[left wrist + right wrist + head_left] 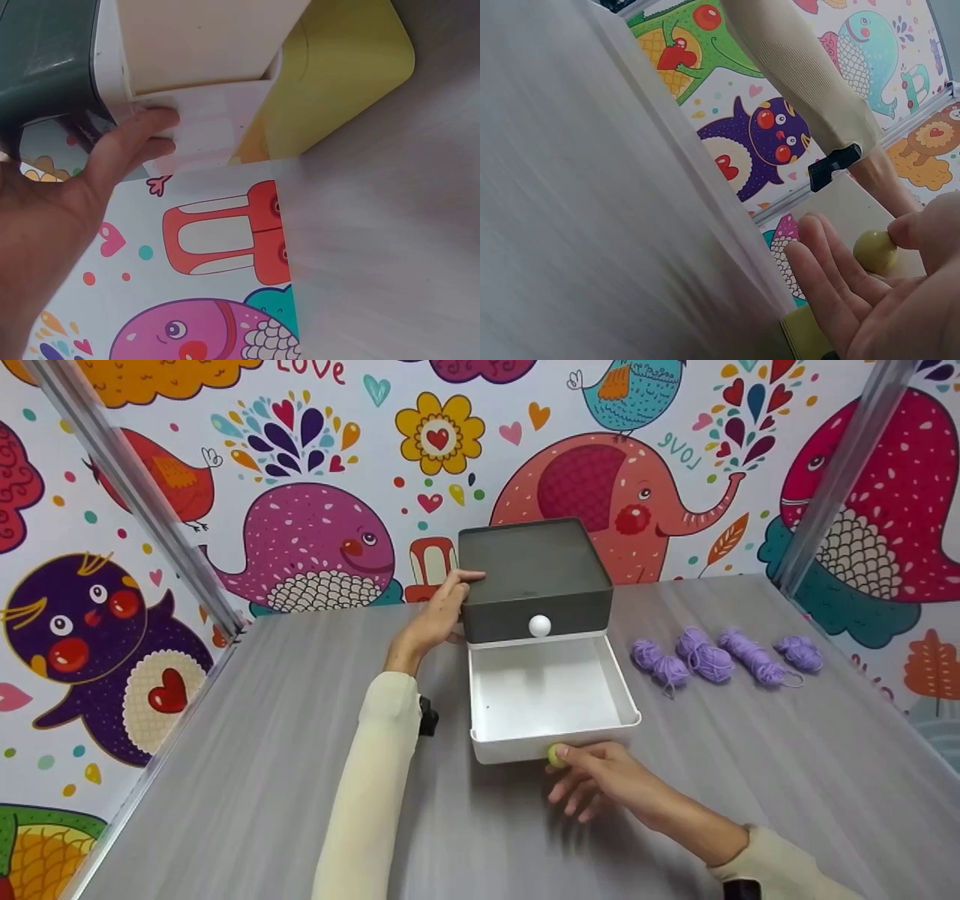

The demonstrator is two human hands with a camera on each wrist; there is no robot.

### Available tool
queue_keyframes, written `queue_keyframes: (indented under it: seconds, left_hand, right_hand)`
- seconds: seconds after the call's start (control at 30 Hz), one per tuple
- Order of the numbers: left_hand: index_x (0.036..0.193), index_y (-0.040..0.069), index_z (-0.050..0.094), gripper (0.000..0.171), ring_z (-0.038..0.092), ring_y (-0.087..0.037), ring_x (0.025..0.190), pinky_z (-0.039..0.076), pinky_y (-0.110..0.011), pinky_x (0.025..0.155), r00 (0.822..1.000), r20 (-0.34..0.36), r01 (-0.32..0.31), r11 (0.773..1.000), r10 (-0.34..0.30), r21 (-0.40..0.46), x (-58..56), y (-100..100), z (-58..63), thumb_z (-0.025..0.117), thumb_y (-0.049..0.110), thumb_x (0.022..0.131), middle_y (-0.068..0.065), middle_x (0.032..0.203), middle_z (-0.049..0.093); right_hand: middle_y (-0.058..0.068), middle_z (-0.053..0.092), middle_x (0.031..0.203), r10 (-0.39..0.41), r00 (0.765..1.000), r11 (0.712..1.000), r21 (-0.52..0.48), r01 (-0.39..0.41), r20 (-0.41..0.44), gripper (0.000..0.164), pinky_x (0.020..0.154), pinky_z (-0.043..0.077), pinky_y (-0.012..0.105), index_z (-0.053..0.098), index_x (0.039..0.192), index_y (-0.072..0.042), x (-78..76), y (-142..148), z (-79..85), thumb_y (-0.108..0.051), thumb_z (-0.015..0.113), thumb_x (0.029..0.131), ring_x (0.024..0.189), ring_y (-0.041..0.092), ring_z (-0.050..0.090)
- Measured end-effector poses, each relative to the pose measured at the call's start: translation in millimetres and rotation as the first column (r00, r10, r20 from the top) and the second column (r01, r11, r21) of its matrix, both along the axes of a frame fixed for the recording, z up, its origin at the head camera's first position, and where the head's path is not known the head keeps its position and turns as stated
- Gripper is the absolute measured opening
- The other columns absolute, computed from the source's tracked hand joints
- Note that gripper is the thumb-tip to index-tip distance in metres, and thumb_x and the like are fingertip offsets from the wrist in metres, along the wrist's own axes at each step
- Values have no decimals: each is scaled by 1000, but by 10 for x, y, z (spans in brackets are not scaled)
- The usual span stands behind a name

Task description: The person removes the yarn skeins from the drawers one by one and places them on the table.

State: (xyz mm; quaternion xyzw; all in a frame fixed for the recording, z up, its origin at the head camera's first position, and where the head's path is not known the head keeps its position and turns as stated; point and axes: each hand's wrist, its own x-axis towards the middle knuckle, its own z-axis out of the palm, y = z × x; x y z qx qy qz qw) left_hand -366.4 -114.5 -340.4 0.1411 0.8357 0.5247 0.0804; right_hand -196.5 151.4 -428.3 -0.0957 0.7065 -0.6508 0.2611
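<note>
In the head view, one drawer unit [536,559] stands on the grey table [300,780], with one white drawer [551,690] jutting out below its dark grey top tier. Two knobs show: a white knob [539,625] on the dark tier and a yellow-green knob [555,755] on the drawer's front wall. The right hand [600,780] pinches the yellow-green knob between thumb and index finger, its other fingers hanging loosely bent below. The left hand [442,611] braces the unit's left side, fingers spread, index finger laid straight over the top edge. Four skeins of purple yarn [705,655] lie in a row right of the unit. "LOVE" can be read at the top of the printed backdrop [225,379]; near the elephant the word appears again, mirrored.

In the left wrist view, two fingertips, close together, touch the white side panel [206,124] between the dark tier and a yellow-green tier [352,67]; I cannot tell how the remaining fingers lie.

In the right wrist view, the thumb tip touches the side of the yellow-green knob; three fingers extend beyond it, while the index finger is mostly hidden. Beyond, one cream sleeve [802,67] and one black wrist device [834,166] show on the left arm.
</note>
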Motion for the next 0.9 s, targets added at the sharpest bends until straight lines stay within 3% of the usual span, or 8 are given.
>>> queue_keyframes:
  seconds: [0.2, 0.43, 0.6, 0.9]
  left_hand:
    - [147, 33, 38, 40, 54, -42, 125, 53, -62, 94, 1000, 0, 0, 1000, 0, 13, 1, -6, -8, 26, 38, 108, -18, 151, 35]
    - [147, 34, 37, 40, 50, -45, 130, 50, -66, 97, 1000, 19, 2, 1000, -2, 28, -1, -11, -11, 27, 38, 108, -19, 153, 33]
    - [147, 34, 37, 40, 45, -47, 134, 48, -67, 99, 1000, 16, -2, 1000, 1, 19, 10, -15, -2, 28, 38, 108, -18, 156, 31]
    - [146, 33, 39, 40, 49, -44, 131, 48, -68, 98, 1000, 6, -4, 1000, 3, 30, 3, -6, -6, 28, 38, 108, -19, 154, 33]
  right_hand:
    - [2, 76, 81, -17, 1000, 1000, 18, 18, -26, 52, 59, 58, 26, 64, 115, 8, -66, -22, 37, -41, 52, 103, 63, 10, 67]
    - [3, 76, 81, -17, 999, 1000, 21, 18, -49, 53, 61, 59, 27, 63, 115, 11, -172, -57, 68, -40, 52, 103, 63, 10, 68]
    - [2, 76, 81, -7, 999, 1000, 13, 8, -39, 53, 62, 59, 28, 63, 116, 10, -266, -51, 73, -40, 53, 102, 64, 11, 69]
    - [2, 77, 85, 33, 999, 999, 8, -33, 3, 54, 63, 60, 28, 62, 118, 8, -463, -31, 93, -42, 54, 102, 66, 11, 69]
